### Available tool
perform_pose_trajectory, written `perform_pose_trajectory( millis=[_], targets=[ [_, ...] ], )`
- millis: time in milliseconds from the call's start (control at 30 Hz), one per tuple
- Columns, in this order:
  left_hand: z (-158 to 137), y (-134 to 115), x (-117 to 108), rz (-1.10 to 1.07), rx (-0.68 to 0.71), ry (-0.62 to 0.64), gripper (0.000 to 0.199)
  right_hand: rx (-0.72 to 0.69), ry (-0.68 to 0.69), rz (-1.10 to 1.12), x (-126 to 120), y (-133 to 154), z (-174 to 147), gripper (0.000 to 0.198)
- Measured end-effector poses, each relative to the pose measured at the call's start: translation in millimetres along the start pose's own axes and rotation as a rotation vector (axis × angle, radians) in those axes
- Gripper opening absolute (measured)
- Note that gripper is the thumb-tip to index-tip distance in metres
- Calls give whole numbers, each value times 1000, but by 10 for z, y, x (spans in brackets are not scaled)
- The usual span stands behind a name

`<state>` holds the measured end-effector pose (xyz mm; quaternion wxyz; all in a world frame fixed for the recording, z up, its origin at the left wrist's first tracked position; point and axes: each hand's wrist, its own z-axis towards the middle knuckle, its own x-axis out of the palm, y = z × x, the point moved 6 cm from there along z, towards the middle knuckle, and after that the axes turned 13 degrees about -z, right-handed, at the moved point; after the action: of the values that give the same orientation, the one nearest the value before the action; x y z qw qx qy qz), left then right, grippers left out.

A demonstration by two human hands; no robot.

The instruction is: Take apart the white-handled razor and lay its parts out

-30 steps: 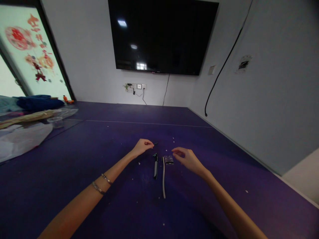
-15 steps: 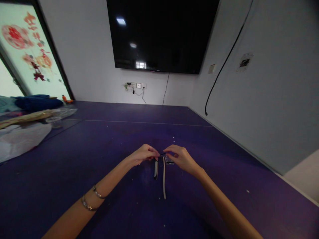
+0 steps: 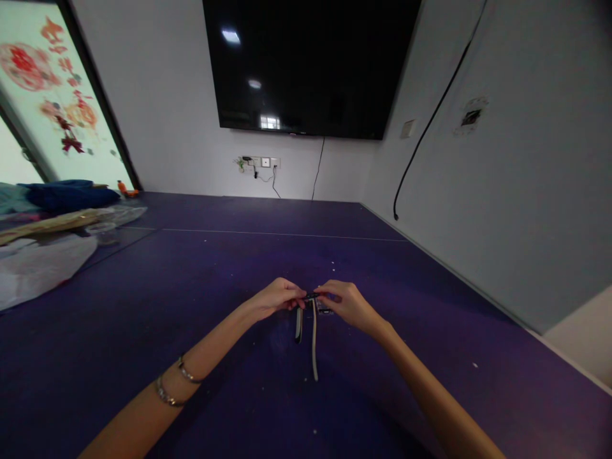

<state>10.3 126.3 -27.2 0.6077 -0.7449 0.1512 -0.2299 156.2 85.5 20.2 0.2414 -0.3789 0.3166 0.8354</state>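
Between my two hands is a small dark piece (image 3: 311, 296), too small to name. My left hand (image 3: 285, 295) pinches its left end. The thumb and fingers of my right hand (image 3: 340, 296) close on its right end. Below the fingers, a pale cord-like strip (image 3: 314, 344) lies on the purple surface (image 3: 229, 376), running toward me. To its left, under my left fingertips, lies a shorter black and white strip (image 3: 299, 325). A small dark item with light print (image 3: 325, 310), perhaps a packet or a board, shows partly beneath my right hand.
At the left edge lie a white plastic bag (image 3: 43, 268), a clear cup (image 3: 107, 234) and a folded blue cloth (image 3: 71, 196). A television (image 3: 310, 64) hangs on the far wall above sockets (image 3: 265, 162). Along the right wall dangles a black cable (image 3: 421, 140).
My right fingertips have closed in on the dark piece, which now sits level between both hands. The strips on the surface stay where they were; the view has shifted slightly.
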Motion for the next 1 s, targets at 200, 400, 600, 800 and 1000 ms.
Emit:
perform_pose_trajectory(
  millis=[200, 400, 600, 800, 1000],
  targets=[
    [26, -88, -3, 350, 167, -53, 29, 35, -19, 21, -87, -223, -13, 17],
    [119, -117, 202, 967, 451, -119, 37, 149, -44, 27, -87, -730, -146, 15],
    [333, 122, 448, 1256, 412, -37, 63, 174, 4, 58, 87, -970, -256, 16],
    [435, 224, 471, 1289, 350, -10, 65, 161, 39, 27, 173, -942, -270, 14],
    [411, 231, 490, 1256, 366, 17, 63, 165, 66, 7, 252, -892, -266, 14]
  ],
)
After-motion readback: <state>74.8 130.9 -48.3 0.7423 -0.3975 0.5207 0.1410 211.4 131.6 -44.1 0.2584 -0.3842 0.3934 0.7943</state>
